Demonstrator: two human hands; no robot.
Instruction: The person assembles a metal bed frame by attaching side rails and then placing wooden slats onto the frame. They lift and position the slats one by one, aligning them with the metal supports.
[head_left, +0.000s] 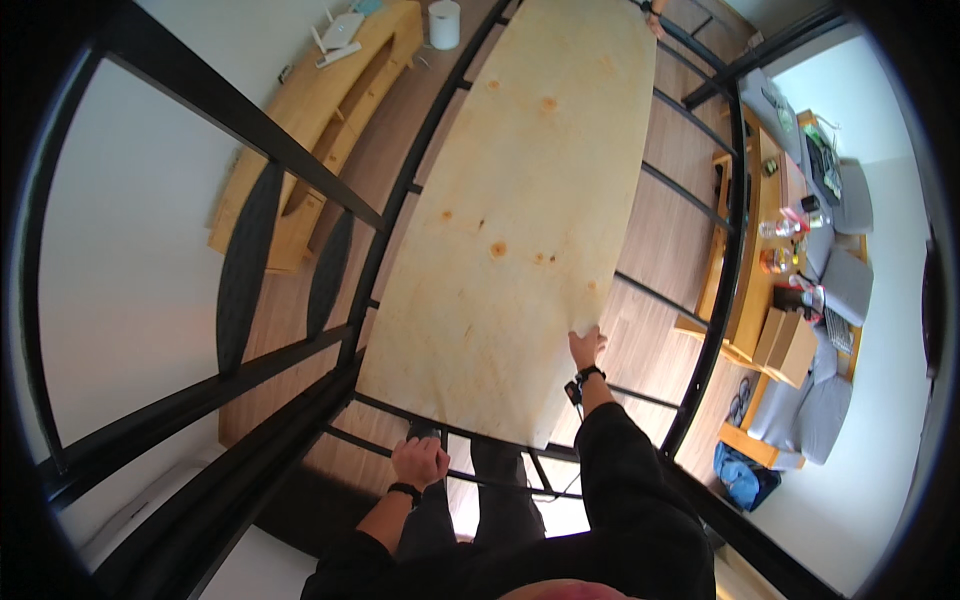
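One wooden board (520, 200) looked stiff and probably heavy, best held by opposite edges; the right hand (588, 347) grasped its right edge, the left hand (420, 462) was clenched.

One board (500, 215), one black metal frame (250, 130) with two dark oval panels (248, 270) in its end. Person: two hands, left hand (420, 461) and right hand (587, 346), plus two wrist straps (405, 490). Co-worker: one hand (655, 22) visible. Around: one wooden cabinet (325, 105), one white bin (444, 25), one router (343, 30), one coffee table (740, 320), one open cardboard box (785, 345).
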